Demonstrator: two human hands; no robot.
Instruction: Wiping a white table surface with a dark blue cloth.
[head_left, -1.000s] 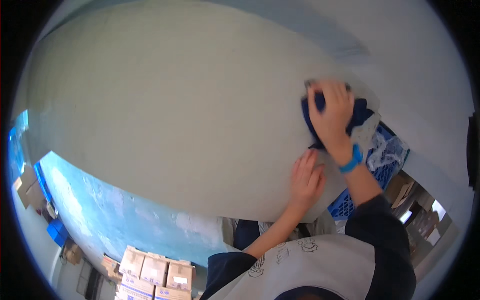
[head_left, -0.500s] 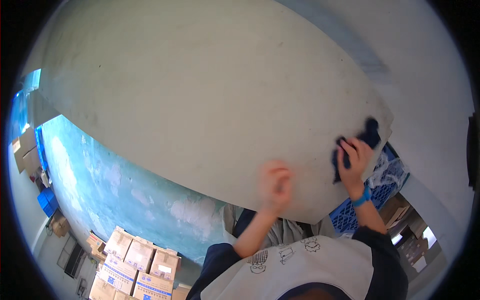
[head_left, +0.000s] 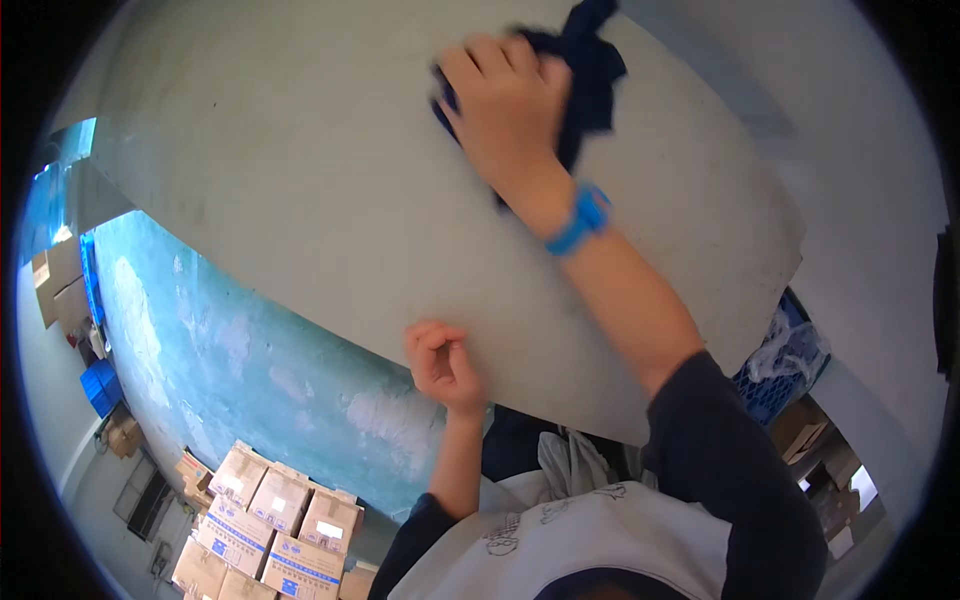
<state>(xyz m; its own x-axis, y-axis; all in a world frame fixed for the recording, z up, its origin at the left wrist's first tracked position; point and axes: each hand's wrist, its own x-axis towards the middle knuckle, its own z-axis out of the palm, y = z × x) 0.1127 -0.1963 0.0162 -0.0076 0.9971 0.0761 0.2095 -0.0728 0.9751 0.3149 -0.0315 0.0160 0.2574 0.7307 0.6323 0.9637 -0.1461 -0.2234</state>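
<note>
My right hand [head_left: 510,110] is stretched far over the pale tabletop [head_left: 330,200], its fingers closed on a dark navy cloth [head_left: 590,80]. The cloth lies bunched under the palm and spreads out to the right of it. A blue watch [head_left: 580,218] is on that wrist. Near the front edge of the table, my left hand [head_left: 441,365] is loosely curled, its fingers bent toward the thumb. Nothing shows inside the curl.
Stacked cardboard boxes [head_left: 270,520] stand on the floor at the lower left. A blue crate [head_left: 770,385] with clear plastic film [head_left: 788,345] sits beyond the table's right corner. White wall [head_left: 850,150] runs along the right side.
My right hand has swept the cloth from the table's right corner to its far middle. My left hand has moved left along the near edge.
</note>
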